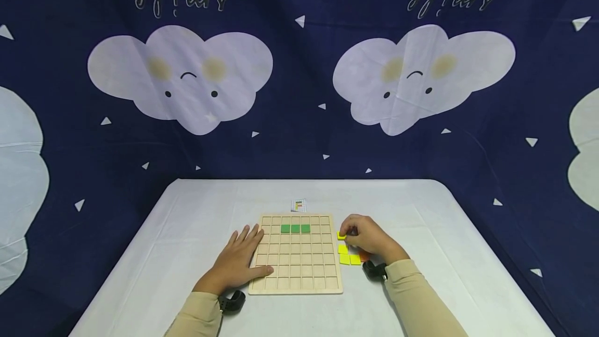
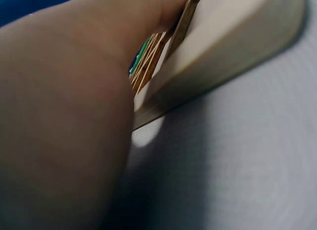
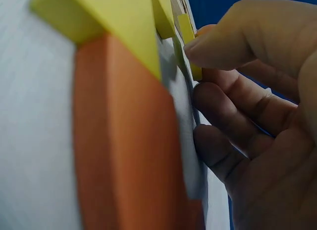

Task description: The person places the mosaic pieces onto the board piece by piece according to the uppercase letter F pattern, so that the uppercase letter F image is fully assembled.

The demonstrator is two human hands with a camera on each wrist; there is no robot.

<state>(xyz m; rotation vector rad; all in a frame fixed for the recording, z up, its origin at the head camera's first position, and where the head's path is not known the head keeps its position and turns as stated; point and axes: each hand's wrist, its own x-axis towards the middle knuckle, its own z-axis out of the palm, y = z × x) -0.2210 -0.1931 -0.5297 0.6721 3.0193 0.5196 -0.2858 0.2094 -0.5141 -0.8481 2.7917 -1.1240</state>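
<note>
Spread left hand [image 1: 238,261] on left edge of wooden grid board [image 1: 295,270], right hand [image 1: 369,235] with pinched yellow tile [image 1: 341,235] over desk [image 1: 416,217] beyond right edge

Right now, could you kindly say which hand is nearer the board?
Left: the left hand rests on the board at its left edge; the right hand is past its right edge, pinching a yellow tile.

Smooth wooden grid board [image 1: 295,260], matt yellow tile [image 1: 341,235], creased navy cloth backdrop [image 1: 299,72].
</note>
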